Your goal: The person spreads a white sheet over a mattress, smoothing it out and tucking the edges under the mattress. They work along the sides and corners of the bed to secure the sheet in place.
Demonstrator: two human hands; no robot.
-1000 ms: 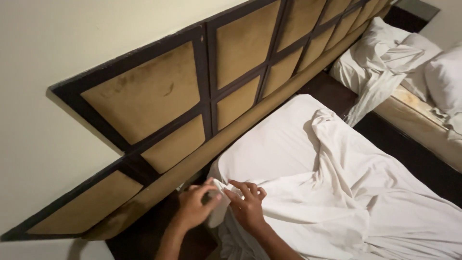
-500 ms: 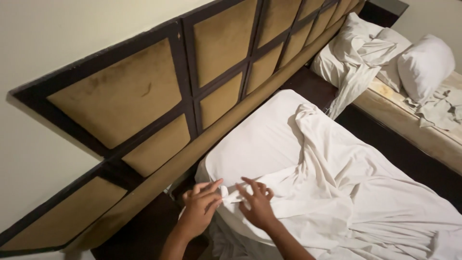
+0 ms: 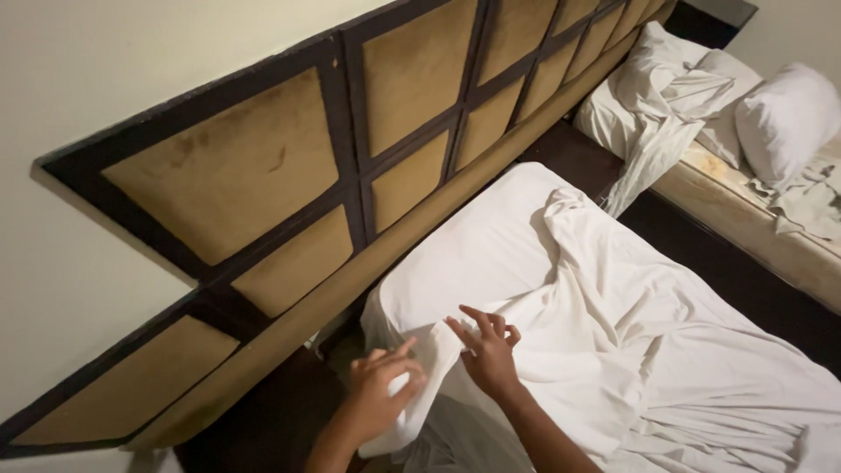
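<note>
Left hand [image 3: 378, 398] is closed on the corner of the crumpled white cotton bedsheet [image 3: 631, 350], thumb and fingers pinching a bunched fold of cloth that wraps under the palm. Right hand [image 3: 486, 350] lies just beside it, to the right & a bit higher; its fingers [image 3: 477, 320] are spread and loosely curled, tips touching the sheet's top surface w/o gripping it, so that hand is open. Sheet corner sits between the two hands, at the near corner of the white mattress [image 3: 477, 254], hanging partly over the mattress edge below the left hand. From there the sheet runs away to the right across the bed in heavy wrinkles, w/ a raised ridge of fabric near the middle. Behind the mattress: long padded headboard of tan fabric panels in a dark wood frame [image 3: 350, 175], against a cream wall. Far right, well apart from the hands, a second bed w/ a white pillow [image 3: 784, 118] & a loose heap of white linen [image 3: 666, 96]
</note>
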